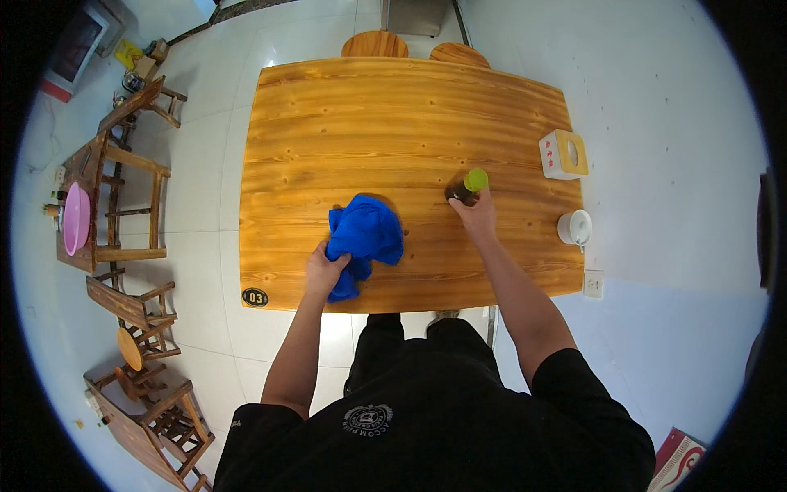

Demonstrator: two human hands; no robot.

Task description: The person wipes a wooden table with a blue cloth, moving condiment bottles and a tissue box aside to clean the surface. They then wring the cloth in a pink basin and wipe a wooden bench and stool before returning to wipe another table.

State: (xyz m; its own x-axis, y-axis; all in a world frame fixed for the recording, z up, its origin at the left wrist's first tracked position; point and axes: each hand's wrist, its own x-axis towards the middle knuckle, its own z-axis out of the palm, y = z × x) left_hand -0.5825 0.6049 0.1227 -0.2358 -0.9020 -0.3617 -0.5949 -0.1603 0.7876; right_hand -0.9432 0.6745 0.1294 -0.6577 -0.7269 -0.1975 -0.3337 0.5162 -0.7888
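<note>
My left hand [324,270] grips the lower left edge of a crumpled blue cloth [369,230], pinched between thumb and fingers. The cloth is bunched up over the near left part of a wooden table [344,135]. On the right, my right hand [477,215] is wrapped around a dark bottle [458,190] with a green cap [476,179]. My fingers hide part of the bottle. Whether its base touches the tabletop I cannot tell.
Along the table's right edge stand a tissue box [562,154] with a yellow lid and a white cup [575,227], close to the wall. Two round stools [375,45] are tucked at the far side. Leftward, a pink basin [76,218] rests on another wooden table [92,184].
</note>
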